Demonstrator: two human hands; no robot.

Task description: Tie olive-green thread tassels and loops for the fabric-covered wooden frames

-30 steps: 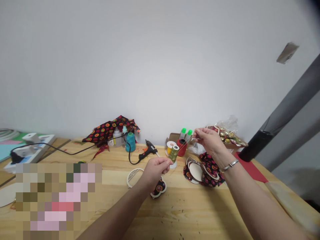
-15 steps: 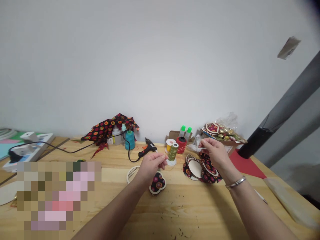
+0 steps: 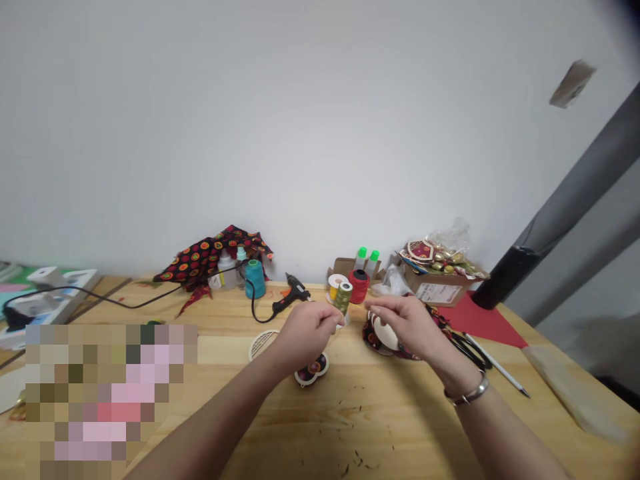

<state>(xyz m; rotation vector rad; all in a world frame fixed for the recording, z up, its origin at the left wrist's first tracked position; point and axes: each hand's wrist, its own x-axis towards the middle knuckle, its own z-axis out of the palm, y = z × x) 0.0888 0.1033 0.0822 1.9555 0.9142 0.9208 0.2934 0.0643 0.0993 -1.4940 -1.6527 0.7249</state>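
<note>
My left hand (image 3: 309, 335) is closed in a pinch just in front of a green-gold spool of thread (image 3: 343, 297). To its right my right hand (image 3: 406, 321) also pinches, fingertips pointing left toward it. The fine thread they hold is barely visible now; it showed stretched between them a moment before. Beneath my left hand lies a clover-shaped piece (image 3: 315, 368) with dark patterned fabric and a pale rim, beside a pale wooden piece with a lattice (image 3: 261, 343). My right hand partly covers a pile of fabric-covered pieces (image 3: 373, 337).
Behind stand a red thread cone (image 3: 359, 287), a teal cone (image 3: 255, 280) and a corded glue gun (image 3: 293, 293). A cardboard box (image 3: 437, 290) holds gold ornaments. Scissors (image 3: 470, 350) and a white pen (image 3: 500, 370) lie right; dark scraps dot the front.
My hands have come closer together, the right one moving left and down. The thread between them no longer shows clearly. The scissors and more of the pen have come into sight.
</note>
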